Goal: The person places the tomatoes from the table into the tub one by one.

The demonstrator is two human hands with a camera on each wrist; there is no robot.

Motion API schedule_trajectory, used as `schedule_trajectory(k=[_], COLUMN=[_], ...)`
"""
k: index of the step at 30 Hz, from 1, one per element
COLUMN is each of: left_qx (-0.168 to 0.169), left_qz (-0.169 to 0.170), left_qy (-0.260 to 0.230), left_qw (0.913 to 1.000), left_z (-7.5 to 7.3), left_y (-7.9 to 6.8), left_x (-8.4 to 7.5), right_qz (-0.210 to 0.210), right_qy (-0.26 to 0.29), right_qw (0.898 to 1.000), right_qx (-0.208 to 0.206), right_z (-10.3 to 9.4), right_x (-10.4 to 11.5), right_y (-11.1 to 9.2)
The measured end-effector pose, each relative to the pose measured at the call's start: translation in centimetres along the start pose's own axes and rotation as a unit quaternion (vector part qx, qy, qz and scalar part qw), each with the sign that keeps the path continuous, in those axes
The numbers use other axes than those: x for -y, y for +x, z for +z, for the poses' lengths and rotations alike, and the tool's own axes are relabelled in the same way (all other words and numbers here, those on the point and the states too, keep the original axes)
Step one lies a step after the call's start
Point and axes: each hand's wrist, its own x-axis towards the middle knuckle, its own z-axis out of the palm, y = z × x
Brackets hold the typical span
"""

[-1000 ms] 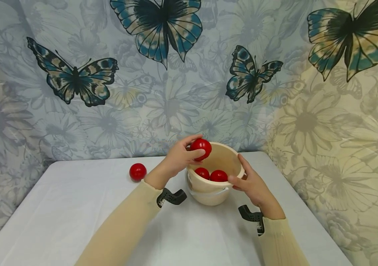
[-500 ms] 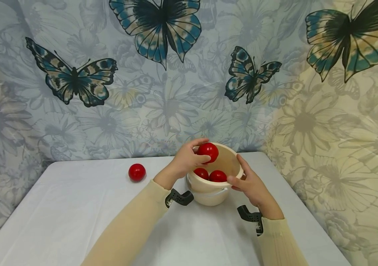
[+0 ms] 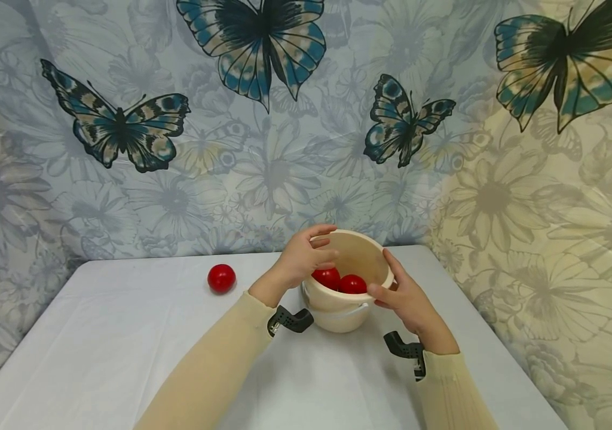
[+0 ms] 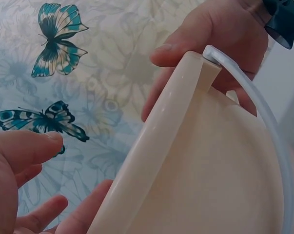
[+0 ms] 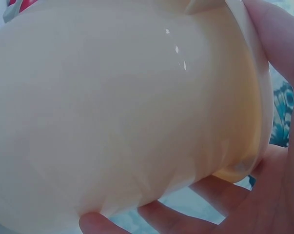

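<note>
My left hand (image 3: 302,255) hangs over the left side of a cream bucket (image 3: 338,313), its fingers spread with nothing between them. In the left wrist view, that hand's thumb and fingers (image 4: 37,151) stand apart beside the bucket's rim (image 4: 151,141). Inside the bucket a red ball (image 3: 327,278) sits at the left, partly covered by the left hand, and another red ball (image 3: 352,284) lies to its right. My right hand (image 3: 410,298) grips the bucket's right side, thumb at the rim and fingers (image 5: 173,217) around the outer wall.
One more red ball (image 3: 222,279) rests on the white-covered table (image 3: 123,334), left of the bucket. A pale handle (image 3: 338,312) hangs down the bucket's front. Behind the table hangs a butterfly-patterned cloth (image 3: 279,173).
My left hand moved right over the bucket and let go of the red ball, which dropped inside. The right hand keeps its grip on the bucket.
</note>
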Motion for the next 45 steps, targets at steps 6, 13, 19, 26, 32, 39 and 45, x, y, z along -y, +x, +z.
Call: schedule_trajectory(k=[6, 13, 19, 26, 32, 39, 45], left_qx=[-0.004, -0.019, -0.029, -0.019, -0.029, -0.057, -0.093], left_qz=[0.000, 0.006, 0.015, 0.029, 0.028, 0.021, -0.008], left_qy=[-0.013, -0.041, -0.050, -0.055, -0.057, -0.011, 0.036], left_qw=[0.9999, 0.9990, 0.9982, 0.9979, 0.9975, 0.9981, 0.9950], left_z=[-0.1, -0.1, -0.5, -1.6, -3.5, -7.3, -11.6], left_y=[-0.1, -1.0, -2.8, -4.8, -7.2, -10.2, -12.9], left_x=[0.1, 0.0, 0.0, 0.0, 0.1, 0.4, 1.5], right_qz=[0.004, 0.001, -0.008, -0.006, -0.003, -0.006, -0.009], right_qy=[0.000, 0.001, 0.000, 0.000, 0.001, -0.004, 0.002], right_qw=[1.000, 1.000, 1.000, 1.000, 1.000, 1.000, 1.000], right_qx=[-0.001, -0.001, 0.002, 0.006, 0.004, 0.001, 0.004], right_z=[0.0, 0.0, -0.1, -0.2, -0.1, 0.0, 0.1], right_x=[0.1, 0.1, 0.1, 0.0, 0.0, 0.3, 0.2], right_y=[0.0, 0.0, 0.0, 0.1, 0.0, -0.1, -0.1])
